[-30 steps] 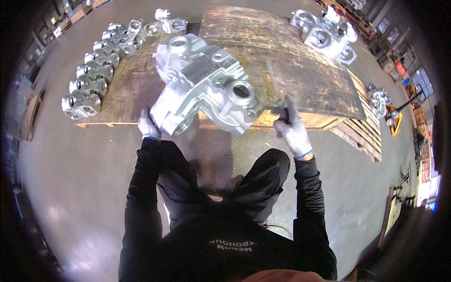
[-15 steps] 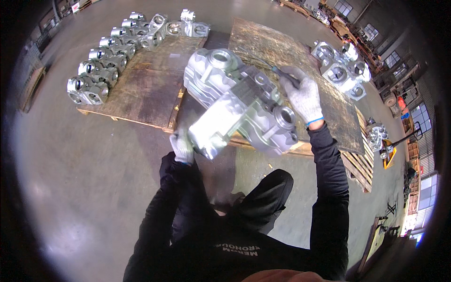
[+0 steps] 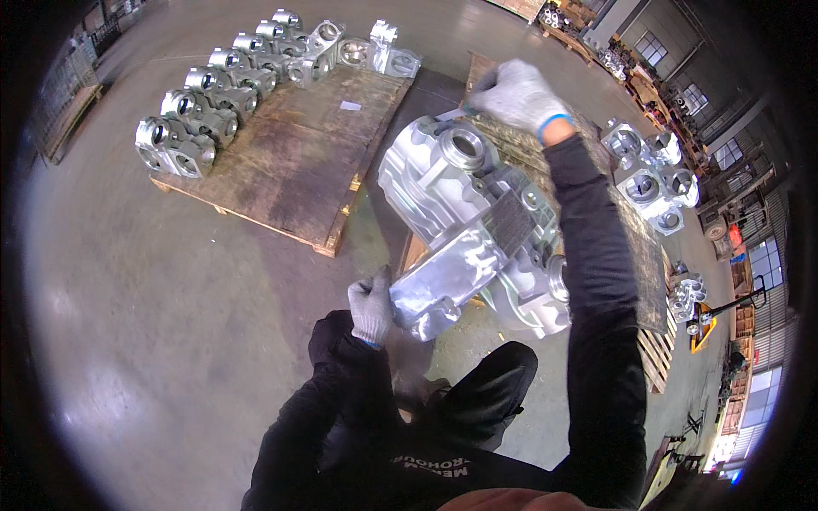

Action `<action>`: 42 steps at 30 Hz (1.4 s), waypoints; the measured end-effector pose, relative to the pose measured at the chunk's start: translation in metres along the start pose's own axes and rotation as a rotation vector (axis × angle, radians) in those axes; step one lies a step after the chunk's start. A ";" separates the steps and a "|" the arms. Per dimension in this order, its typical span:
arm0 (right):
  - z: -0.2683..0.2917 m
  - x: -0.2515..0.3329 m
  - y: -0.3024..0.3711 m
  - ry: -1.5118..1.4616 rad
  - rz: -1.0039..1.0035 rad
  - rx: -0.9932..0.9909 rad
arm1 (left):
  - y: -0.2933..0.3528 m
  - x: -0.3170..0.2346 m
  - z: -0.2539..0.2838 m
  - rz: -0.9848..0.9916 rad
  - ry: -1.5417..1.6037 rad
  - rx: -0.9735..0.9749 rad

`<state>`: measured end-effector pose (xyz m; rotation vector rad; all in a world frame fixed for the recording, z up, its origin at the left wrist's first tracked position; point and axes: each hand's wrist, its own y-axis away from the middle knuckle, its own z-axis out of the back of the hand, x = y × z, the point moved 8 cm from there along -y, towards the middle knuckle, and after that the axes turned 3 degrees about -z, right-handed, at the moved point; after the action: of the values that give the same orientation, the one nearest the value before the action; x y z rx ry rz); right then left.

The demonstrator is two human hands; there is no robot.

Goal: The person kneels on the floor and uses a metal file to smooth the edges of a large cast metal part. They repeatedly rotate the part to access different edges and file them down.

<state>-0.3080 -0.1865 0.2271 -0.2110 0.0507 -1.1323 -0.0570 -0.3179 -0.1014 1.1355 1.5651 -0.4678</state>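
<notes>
A large silver metal casting [image 3: 447, 277] with round bored openings lies before me on a wooden pallet, partly hidden by my right arm. At its near left corner is my left hand [image 3: 371, 308], in a white knit glove with fingers curled against the casting's edge. My right hand [image 3: 520, 95], gloved alike, is raised over the casting's far side. It is closed round a slim-shafted hand tool [image 3: 452, 114]; the shaft points down toward the far round opening. The tool's dark handle is mostly hidden in the blurred fist, so its exact kind does not show.
To the left, several similar castings [image 3: 204, 115] stand in rows along a wooden pallet [image 3: 290, 157]. More castings [image 3: 652, 179] sit at the right end of my pallet. Beyond them stands a yellow pallet jack [image 3: 703, 328]. My knee [image 3: 494, 383] is close below the casting.
My right hand has swung up and left with the tool, over the casting's far left end. The whole view has shifted, so the casting and pallets appear further right and lower.
</notes>
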 end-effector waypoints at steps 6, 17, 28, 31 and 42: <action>-0.017 0.013 -0.037 0.101 0.035 0.143 | 0.001 0.009 0.004 0.041 -0.063 -0.108; -0.045 0.000 -0.060 0.112 0.078 0.188 | 0.002 -0.004 -0.006 0.046 -0.015 0.077; -0.039 0.014 -0.027 0.029 0.041 0.013 | 0.007 -0.015 -0.008 0.023 -0.085 0.043; -0.034 0.023 -0.009 0.100 0.043 -0.043 | 0.009 -0.019 -0.008 0.013 -0.056 0.031; -0.049 0.011 0.008 -0.005 0.017 -0.091 | 0.005 -0.012 -0.007 0.003 -0.122 0.045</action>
<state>-0.3036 -0.2006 0.1780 -0.2946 0.0994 -1.1133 -0.0569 -0.3149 -0.0869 1.1227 1.4532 -0.5622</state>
